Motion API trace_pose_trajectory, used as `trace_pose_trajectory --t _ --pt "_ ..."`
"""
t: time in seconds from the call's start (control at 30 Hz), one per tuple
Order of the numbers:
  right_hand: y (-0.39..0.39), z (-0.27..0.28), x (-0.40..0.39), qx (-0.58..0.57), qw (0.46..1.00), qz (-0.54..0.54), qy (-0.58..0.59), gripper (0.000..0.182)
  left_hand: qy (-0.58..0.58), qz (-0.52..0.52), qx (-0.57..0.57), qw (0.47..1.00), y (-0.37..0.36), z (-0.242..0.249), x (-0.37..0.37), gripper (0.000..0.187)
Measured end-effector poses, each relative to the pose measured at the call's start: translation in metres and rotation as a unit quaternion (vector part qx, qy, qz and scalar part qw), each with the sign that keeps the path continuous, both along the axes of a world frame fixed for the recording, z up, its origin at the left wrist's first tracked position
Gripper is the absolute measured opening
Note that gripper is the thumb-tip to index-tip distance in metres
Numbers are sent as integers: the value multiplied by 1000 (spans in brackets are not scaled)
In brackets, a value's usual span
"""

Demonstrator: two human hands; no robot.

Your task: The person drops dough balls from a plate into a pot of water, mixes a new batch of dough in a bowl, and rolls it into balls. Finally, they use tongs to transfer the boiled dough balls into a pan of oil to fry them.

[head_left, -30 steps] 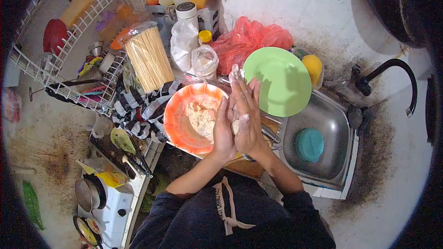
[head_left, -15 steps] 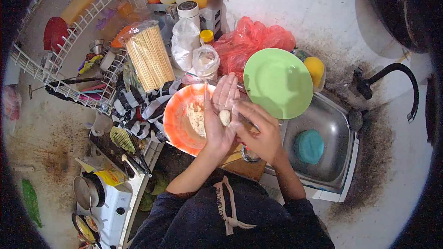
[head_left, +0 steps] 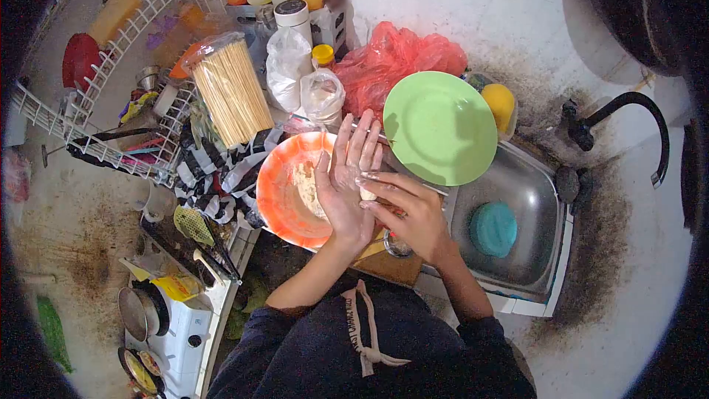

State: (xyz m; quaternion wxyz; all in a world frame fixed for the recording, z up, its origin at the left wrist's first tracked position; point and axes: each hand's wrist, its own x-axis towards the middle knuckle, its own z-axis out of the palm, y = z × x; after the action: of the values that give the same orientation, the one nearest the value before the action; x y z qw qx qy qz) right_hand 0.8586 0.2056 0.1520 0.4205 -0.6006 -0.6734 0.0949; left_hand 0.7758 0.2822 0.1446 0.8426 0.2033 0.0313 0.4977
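Pinching the dough [head_left: 367, 194] between its fingers, the right hand [head_left: 415, 214] meets the left hand [head_left: 346, 196] at the three o'clock edge of its palm — the left lies palm up, fingers straight and open towards twelve. From the dough, the bowl [head_left: 278, 196] stands at nine o'clock, the plate [head_left: 443, 129] at two, the sink [head_left: 528, 203] past three.

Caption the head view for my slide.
Right hand pinches a small pale ball against the open left hand, near an orange bowl and green plate.

Legible text: none | pale strap [head_left: 351, 318] — dark lettering [head_left: 351, 312], too small to read
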Motion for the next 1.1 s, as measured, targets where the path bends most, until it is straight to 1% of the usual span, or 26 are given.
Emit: trace_pose_trajectory --t 0.03,0.1,0.13,0.2,0.23,0.3,0.33,0.4,0.43,0.5,0.53,0.6,0.63,0.7,0.73,0.77,0.8,0.83,0.87,0.9,0.93,0.97,1.0,1.03,1.07,1.1 --pt "-1 2 1 0 1000 -1 0 33 0 -1 0 1000 0 0 0 58" --pt "-1 7 5 -56 996 -6 69 30 16 12 2 1000 0 2 0 58" --pt "-1 9 8 -54 996 -9 69 30 15 8 3 1000 2 0 -1 58" --pt "4 13 19 3 993 -31 117 21 7 26 -19 999 8 -5 -4 57" --pt "7 15 30 5 993 -34 117 21 7 23 -17 1000 10 -8 -6 57" --pt "11 18 58 -6 994 -107 -7 17 41 53 -25 997 12 -15 -11 56" --pt "14 16 71 -5 994 -109 -7 17 31 45 -33 998 14 -18 -15 55" --pt "19 9 97 4 987 -115 -110 17 30 38 -37 998 15 -21 -19 54" --pt "23 3 107 4 987 -117 -112 17 30 34 -42 998 15 -22 -20 53" --pt "29 -5 118 95 972 -70 -201 18 38 29 -50 998 13 -25 -21 52" --pt "28 -7 121 95 972 -70 -202 18 48 28 -57 997 14 -25 -22 51" --pt "26 -3 120 38 980 -65 -183 18 65 31 -49 996 15 -26 -26 52" --pt "25 -1 120 38 980 -64 -183 18 83 33 -42 995 15 -27 -28 53" --pt "23 6 120 3 981 -118 -151 16 105 39 -39 993 22 -33 -39 52" --pt "22 12 117 3 982 -116 -151 16 128 45 -35 990 26 -36 -45 51" --pt "19 20 112 18 987 -151 -55 18 129 48 -36 990 31 -37 -52 51" --pt "16 28 106 32 982 -183 42 19 137 66 -14 988 35 -37 -58 49" --pt "14 35 98 30 983 -178 42 19 146 85 9 986 40 -39 -66 48" --pt "12 42 87 20 981 -185 57 18 129 104 21 986 44 -43 -73 44" --pt "12 45 75 9 979 -191 73 16 132 110 18 985 48 -44 -80 44" --pt "15 45 64 5 980 -185 76 16 181 125 67 973 51 -44 -87 43" --pt "19 43 51 8 993 -118 22 16 231 139 115 956 53 -45 -93 41" --pt "25 41 38 12 998 -51 -31 15 334 147 139 921 49 -33 -100 37" --pt "36 33 25 -49 998 -18 -26 15 338 152 135 919 48 -32 -108 37" --pt "47 21 15 -108 994 14 -22 14 432 125 256 856 49 -32 -117 36" --pt "55 8 4 -108 994 20 -20 14 514 94 367 769 49 -32 -124 35"
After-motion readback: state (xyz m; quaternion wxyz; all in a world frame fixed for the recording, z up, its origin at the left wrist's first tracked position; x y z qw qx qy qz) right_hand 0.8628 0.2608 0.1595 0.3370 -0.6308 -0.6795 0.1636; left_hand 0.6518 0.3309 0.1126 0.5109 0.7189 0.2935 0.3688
